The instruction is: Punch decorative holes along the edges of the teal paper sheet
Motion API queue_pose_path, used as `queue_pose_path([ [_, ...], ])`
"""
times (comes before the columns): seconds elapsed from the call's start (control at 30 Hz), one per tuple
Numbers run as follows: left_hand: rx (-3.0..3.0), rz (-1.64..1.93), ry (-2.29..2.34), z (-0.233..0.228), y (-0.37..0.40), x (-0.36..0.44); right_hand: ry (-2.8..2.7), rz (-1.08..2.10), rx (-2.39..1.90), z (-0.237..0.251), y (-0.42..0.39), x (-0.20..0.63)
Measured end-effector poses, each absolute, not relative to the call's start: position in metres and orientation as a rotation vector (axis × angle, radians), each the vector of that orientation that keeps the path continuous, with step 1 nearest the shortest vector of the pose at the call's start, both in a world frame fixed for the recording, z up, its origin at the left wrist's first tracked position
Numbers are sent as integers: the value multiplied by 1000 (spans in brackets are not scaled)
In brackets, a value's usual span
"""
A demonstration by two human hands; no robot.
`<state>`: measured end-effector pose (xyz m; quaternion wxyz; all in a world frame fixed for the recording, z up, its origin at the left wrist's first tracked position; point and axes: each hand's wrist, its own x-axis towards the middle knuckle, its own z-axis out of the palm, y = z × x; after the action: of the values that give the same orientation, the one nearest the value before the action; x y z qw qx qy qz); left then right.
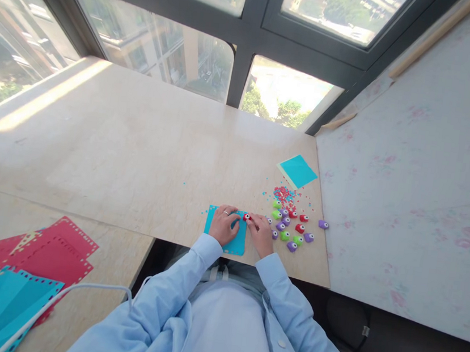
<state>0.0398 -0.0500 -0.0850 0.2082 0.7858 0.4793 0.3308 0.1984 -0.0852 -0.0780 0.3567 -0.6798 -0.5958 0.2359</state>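
A sheet of blue paper point(236, 243) with small holes punched along its edges lies on the table in front of me. My left hand point(224, 226) rests over it, fingers curled around toward the thumb and holding the sheet near its top edge. In my right hand point(261, 235) is a small red craft punch point(247, 217), pinched at the paper's upper right corner. Just right of that hand stand several more craft punches in purple, lime green point(285, 236) and red point(299, 228). Whether the red punch's lever is pressed down is too small to see.
Red and blue paper bits point(284, 194) are heaped beyond the punches. Behind them lies a stack of blue and pale sheets point(298, 171). Punched red sheets point(54, 251) and blue sheets point(10, 297) overlap at lower left, under a white cable point(88, 285). A patterned wall point(408, 191) bounds the right side.
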Motion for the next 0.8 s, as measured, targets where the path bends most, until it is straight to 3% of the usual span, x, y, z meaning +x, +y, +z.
queue_pose_path([
  [0.8, 2187, 907, 1349, -84, -49, 40, -1576, 597, -1791, -80, -74, 198],
])
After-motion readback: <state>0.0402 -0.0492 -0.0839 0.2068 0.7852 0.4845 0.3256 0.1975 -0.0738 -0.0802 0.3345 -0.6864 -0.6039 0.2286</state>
